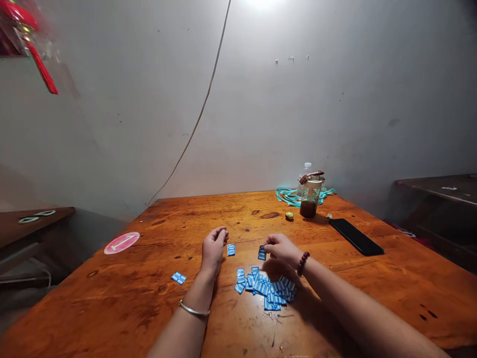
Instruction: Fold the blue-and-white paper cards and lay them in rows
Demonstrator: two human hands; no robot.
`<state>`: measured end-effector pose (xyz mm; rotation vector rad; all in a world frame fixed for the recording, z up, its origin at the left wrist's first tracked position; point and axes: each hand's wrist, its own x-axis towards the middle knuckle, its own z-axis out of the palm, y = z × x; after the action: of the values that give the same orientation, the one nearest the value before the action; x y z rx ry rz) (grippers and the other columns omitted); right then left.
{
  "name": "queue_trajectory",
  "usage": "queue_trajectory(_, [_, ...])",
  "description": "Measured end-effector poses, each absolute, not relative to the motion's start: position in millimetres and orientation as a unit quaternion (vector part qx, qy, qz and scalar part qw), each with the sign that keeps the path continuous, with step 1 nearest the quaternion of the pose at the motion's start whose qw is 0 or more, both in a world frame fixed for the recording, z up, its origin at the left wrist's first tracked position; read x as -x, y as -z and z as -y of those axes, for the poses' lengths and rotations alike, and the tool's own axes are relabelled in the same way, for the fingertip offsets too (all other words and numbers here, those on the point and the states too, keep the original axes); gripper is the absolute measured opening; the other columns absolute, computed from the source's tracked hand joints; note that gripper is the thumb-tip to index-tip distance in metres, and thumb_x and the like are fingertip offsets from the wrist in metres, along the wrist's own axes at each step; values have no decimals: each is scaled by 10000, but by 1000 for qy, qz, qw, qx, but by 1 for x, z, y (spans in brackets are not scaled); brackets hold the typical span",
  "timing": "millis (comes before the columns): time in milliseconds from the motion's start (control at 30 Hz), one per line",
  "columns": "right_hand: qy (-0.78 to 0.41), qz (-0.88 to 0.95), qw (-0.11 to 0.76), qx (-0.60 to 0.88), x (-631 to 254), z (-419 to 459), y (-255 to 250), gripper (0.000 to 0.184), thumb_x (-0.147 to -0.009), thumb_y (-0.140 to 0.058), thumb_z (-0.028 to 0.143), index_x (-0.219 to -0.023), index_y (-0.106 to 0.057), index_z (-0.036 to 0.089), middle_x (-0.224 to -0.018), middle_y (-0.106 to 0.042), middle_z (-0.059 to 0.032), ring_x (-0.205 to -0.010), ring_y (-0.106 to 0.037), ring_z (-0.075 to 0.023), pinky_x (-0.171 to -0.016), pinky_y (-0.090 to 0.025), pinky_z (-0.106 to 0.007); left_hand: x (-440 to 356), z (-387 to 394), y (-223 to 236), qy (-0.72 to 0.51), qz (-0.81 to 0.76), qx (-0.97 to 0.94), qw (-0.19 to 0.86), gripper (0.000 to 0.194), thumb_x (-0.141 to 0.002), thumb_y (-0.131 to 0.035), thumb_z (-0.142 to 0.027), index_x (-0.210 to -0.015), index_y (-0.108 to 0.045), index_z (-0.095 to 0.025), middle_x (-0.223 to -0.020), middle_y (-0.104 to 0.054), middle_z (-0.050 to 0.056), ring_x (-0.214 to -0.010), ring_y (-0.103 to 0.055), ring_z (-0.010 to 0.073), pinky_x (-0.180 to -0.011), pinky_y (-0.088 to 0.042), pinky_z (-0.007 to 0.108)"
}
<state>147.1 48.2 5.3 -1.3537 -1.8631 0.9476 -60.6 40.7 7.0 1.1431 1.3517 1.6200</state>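
My right hand (282, 248) pinches a small blue-and-white card (262, 253) between thumb and fingers, just above or on the wooden table; I cannot tell whether it touches. My left hand (214, 251) has its fingers curled with the thumb pressed to them, and whatever may be in them is hidden. Beside its fingertips lies a small stack or single piece of blue-and-white card (231, 249). Nearer to me, between my forearms, spreads a loose pile of similar cards (263, 285), overlapping each other. Another blue-and-white card (179, 278) lies left of my left forearm.
On the wooden table (156, 308), a black phone (356, 236) lies at the right. A lidded bottle with dark liquid (309, 203), a clear plastic bottle, a turquoise strap (286, 196) and a small yellow-green object (289, 216) sit toward the back. A pink round disc (122, 243) lies left.
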Motion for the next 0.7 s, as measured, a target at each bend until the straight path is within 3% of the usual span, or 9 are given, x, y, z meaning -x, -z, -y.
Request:
queue_trajectory(300, [-237, 738, 227, 590, -114, -99, 18, 106, -568, -522, 69, -555, -607, 130, -532, -588, -27, -542, -519, -119, -475, -300, -195, 78, -52, 13, -611, -562, -464, 309, 302, -631, -551, -346, -833, -620, -132, -734, -644, 58, -674, -575, 166, -621, -433, 276])
queue_trajectory(467, [-157, 744, 207, 615, -113, -97, 21, 168, -612, -498, 87, -660, -643, 158, -721, -652, -85, -698, -576, -176, -534, -326, -223, 75, -54, 17, -605, -553, -480, 314, 303, -637, -552, -354, -820, -625, -123, -738, -653, 71, -698, -589, 180, -634, -441, 275])
queue_trajectory(700, [-119, 744, 164, 637, -108, -88, 12, 162, -659, -493, 105, -712, -640, 148, -789, -653, -133, -744, -590, -211, -551, -345, -243, 72, -53, 21, -596, -558, -487, 310, 291, -622, -565, -356, -801, -643, -140, -743, -664, 64, -685, -595, 182, -629, -439, 277])
